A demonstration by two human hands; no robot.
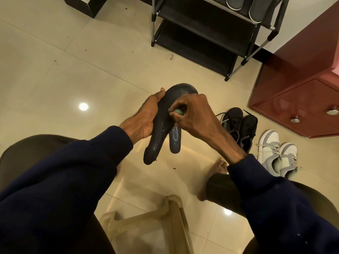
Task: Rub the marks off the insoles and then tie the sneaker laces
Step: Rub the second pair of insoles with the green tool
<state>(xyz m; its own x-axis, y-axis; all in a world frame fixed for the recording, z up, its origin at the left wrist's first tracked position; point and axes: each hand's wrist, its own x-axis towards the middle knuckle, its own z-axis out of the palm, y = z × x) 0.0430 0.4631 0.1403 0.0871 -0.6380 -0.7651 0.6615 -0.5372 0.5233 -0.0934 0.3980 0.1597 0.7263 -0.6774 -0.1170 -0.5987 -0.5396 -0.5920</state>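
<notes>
Right hand (192, 114) pinched a green eraser (178, 112), fingers curled, pressing it on the front insole (157, 136) near mid-length. Left hand (145, 118) gripped both insoles along their left edge. Long axis: toe away, heel hanging toward the person. Pale marks (155, 146) lay heel-ward of the eraser, so strokes probably go downward next. Rear insole (175, 142) bore a pale loop. Both dark and thin. Black sneakers (238, 125) on floor, right, laces seemingly untied
</notes>
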